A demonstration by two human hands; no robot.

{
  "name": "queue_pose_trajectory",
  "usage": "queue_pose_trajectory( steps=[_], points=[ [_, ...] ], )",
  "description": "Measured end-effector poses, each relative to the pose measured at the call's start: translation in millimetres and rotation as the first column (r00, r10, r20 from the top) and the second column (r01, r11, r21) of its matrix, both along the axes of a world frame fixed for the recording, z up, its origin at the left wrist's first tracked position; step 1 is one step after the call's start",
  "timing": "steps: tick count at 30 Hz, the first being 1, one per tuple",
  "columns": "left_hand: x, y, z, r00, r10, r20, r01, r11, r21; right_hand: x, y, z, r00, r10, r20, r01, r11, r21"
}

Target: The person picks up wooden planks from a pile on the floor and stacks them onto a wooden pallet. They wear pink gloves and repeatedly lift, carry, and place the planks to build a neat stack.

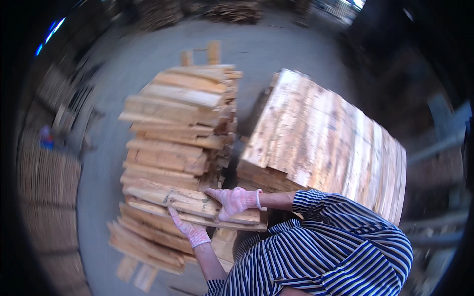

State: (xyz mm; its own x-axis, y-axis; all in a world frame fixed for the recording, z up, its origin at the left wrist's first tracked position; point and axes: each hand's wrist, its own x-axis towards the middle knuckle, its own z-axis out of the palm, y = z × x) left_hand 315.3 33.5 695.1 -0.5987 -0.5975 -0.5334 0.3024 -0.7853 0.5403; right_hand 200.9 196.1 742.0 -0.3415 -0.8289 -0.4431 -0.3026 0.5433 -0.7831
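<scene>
A pale wooden board [153,191] slants across the near part of a loose pile of boards [173,118], with a second board [148,209] just under its near edge. My right hand [236,201], in a pinkish-white knit glove, is closed over the right part of the upper board, its fingers bent around it. Gloved the same way, my left hand [187,229] grips the near edge around the middle, thumb up against the wood. The undersides of the boards and some of my fingertips are hidden.
To the right stands a neat block of boards [326,128] laid side by side, close to the loose pile. Tall stacks of thin wood [49,217] line the left side. More wood [234,12] lies at the far end of the grey floor [276,44]. The edges are blurred.
</scene>
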Motion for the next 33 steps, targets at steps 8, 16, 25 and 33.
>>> queue_pose_trajectory(
  steps=[8,16,25,33],
  points=[
    [-131.9,77.1,81.4,0.757,-0.639,0.138,0.405,0.293,-0.866,-47.6,91.6,89.7,0.618,-0.786,0.005,0.699,0.547,-0.461],
    [-228.7,158.3,172.4,0.220,-0.716,0.663,0.419,-0.544,-0.727,66.9,244.1,40.7,0.034,-0.709,0.704,0.795,-0.408,-0.449],
    [-268.6,230.7,124.6,0.425,-0.384,0.820,-0.204,-0.923,-0.326,223.2,319.0,-18.8,-0.745,-0.400,0.533,0.501,-0.864,0.051],
    [-279.5,259.8,34.1,0.534,-0.258,0.805,-0.325,-0.942,-0.087,173.5,389.3,-32.4,-0.726,-0.299,0.620,0.472,-0.871,0.133]
  ],
)
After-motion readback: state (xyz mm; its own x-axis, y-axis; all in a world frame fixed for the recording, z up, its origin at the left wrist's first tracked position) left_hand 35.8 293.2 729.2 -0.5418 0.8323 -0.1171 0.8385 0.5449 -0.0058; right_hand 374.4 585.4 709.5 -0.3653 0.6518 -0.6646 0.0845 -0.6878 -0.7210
